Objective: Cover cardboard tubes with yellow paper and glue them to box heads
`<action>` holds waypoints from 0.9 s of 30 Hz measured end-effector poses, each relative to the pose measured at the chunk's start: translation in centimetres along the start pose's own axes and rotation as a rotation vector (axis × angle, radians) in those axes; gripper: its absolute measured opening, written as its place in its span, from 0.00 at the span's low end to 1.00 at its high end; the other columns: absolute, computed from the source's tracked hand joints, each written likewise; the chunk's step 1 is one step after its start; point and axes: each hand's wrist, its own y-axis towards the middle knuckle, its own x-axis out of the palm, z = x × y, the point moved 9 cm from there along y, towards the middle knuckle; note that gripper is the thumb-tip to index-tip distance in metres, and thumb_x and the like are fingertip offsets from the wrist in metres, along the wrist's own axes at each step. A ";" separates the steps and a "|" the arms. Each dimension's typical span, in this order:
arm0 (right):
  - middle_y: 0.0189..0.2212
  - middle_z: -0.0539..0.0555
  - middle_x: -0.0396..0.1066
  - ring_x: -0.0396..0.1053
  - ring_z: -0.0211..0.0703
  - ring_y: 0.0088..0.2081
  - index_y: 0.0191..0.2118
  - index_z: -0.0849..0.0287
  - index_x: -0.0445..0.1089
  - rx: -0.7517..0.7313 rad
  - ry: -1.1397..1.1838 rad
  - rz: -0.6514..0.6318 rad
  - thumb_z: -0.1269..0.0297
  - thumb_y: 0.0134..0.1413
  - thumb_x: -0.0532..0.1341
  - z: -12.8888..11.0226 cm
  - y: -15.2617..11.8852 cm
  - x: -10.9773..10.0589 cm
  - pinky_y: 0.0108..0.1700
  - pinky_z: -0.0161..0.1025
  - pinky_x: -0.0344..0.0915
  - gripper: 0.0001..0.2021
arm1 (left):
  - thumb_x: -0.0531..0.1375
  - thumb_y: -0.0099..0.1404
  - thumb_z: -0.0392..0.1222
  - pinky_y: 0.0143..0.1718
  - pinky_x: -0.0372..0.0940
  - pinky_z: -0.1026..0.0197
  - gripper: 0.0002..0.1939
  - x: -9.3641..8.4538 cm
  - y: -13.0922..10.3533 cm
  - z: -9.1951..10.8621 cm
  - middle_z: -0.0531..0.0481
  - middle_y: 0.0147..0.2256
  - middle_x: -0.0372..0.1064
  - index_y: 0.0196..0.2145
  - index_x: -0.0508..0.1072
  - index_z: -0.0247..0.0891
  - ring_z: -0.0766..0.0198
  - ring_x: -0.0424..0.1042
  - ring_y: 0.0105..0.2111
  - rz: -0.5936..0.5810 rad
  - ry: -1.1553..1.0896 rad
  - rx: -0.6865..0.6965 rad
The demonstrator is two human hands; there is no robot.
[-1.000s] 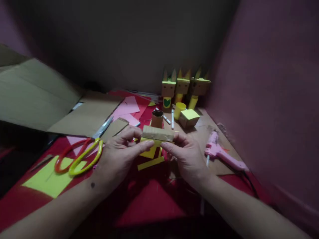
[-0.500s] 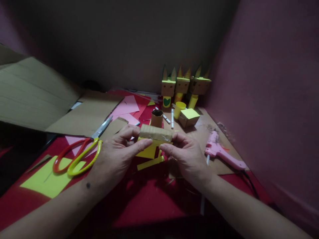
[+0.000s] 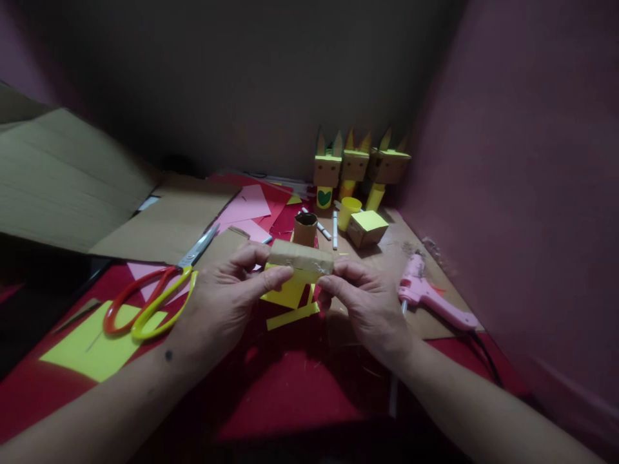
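Note:
A small cardboard box (image 3: 302, 257) is held up between my two hands, its corrugated side facing up. My left hand (image 3: 232, 291) pinches its left end, the thumb lying along the near edge. At the right end, the fingers and thumb of my right hand (image 3: 370, 293) close on it. Dried glue shows along the near edge. Below and behind the box are yellow paper (image 3: 285, 295) and a yellow paper strip (image 3: 293, 316) on the red table. Just beyond stands a brown cardboard tube (image 3: 305, 229).
Scissors (image 3: 149, 303) with red and yellow handles lie left, beside yellow paper (image 3: 89, 351). A pink glue gun (image 3: 430, 296) rests on cardboard at right. Behind are a yellow-topped box (image 3: 367, 229), a yellow roll (image 3: 349, 212), markers (image 3: 334, 230) and three eared cardboard figures (image 3: 355, 166).
The cardboard box has tilted slightly, its right end lower. My right thumb has shifted a little to the right along its near edge. Both hands still grip it.

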 end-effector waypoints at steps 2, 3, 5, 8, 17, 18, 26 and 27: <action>0.21 0.46 0.70 0.67 0.32 0.23 0.24 0.58 0.73 0.021 0.069 -0.033 0.66 0.49 0.69 0.3 -0.1 0.2 0.28 0.32 0.65 0.07 | 0.68 0.58 0.43 0.33 0.68 0.67 0.05 0.1 -0.1 0.0 0.53 0.33 0.73 0.32 0.79 0.42 0.66 0.71 0.32 -0.001 -0.031 -0.003; 0.23 0.46 0.71 0.68 0.33 0.25 0.27 0.58 0.74 0.030 0.118 -0.059 0.66 0.46 0.71 0.4 -0.1 0.4 0.30 0.32 0.66 0.05 | 0.69 0.57 0.43 0.33 0.68 0.68 0.05 0.0 -0.1 0.1 0.54 0.32 0.72 0.32 0.78 0.42 0.66 0.71 0.32 0.005 -0.040 -0.001; 0.27 0.47 0.74 0.70 0.34 0.27 0.31 0.56 0.76 0.043 0.203 -0.097 0.66 0.42 0.73 0.6 -0.1 0.7 0.33 0.33 0.68 0.09 | 0.69 0.57 0.44 0.32 0.68 0.67 0.06 -0.2 -0.1 0.1 0.54 0.31 0.71 0.31 0.78 0.42 0.66 0.70 0.31 0.020 -0.039 0.015; 0.24 0.47 0.72 0.68 0.33 0.26 0.29 0.57 0.76 0.040 0.182 -0.078 0.65 0.45 0.72 0.8 0.0 0.4 0.31 0.33 0.67 0.06 | 0.70 0.56 0.45 0.32 0.68 0.66 0.08 -0.6 -0.2 -0.1 0.53 0.33 0.71 0.31 0.78 0.41 0.64 0.71 0.32 0.042 0.003 0.030; 0.20 0.48 0.69 0.65 0.34 0.23 0.23 0.59 0.74 0.089 0.109 -0.035 0.62 0.49 0.70 1.5 0.3 -0.3 0.27 0.34 0.63 0.10 | 0.70 0.55 0.46 0.32 0.65 0.66 0.09 -0.4 -0.4 0.1 0.53 0.33 0.69 0.28 0.77 0.41 0.64 0.68 0.33 0.025 0.015 -0.028; 0.20 0.48 0.69 0.64 0.34 0.22 0.23 0.59 0.75 0.092 0.113 -0.036 0.62 0.49 0.70 1.6 0.3 -0.4 0.26 0.34 0.62 0.10 | 0.69 0.56 0.46 0.32 0.65 0.66 0.08 -0.2 -0.4 0.2 0.53 0.33 0.69 0.29 0.77 0.41 0.64 0.68 0.33 0.005 0.023 -0.034; 0.18 0.49 0.69 0.64 0.34 0.22 0.22 0.60 0.75 0.092 0.100 -0.011 0.61 0.50 0.69 1.8 0.5 -1.1 0.27 0.34 0.61 0.11 | 0.60 0.64 0.50 0.35 0.67 0.63 0.12 0.3 0.0 0.8 0.50 0.34 0.69 0.29 0.77 0.42 0.62 0.68 0.34 -0.078 0.029 -0.020; 0.18 0.48 0.69 0.64 0.34 0.22 0.22 0.60 0.74 0.094 0.094 -0.004 0.61 0.50 0.69 1.7 0.4 -1.2 0.27 0.34 0.61 0.12 | 0.59 0.65 0.52 0.36 0.68 0.62 0.14 0.4 0.0 0.9 0.50 0.34 0.70 0.30 0.78 0.42 0.61 0.69 0.34 -0.093 0.041 -0.010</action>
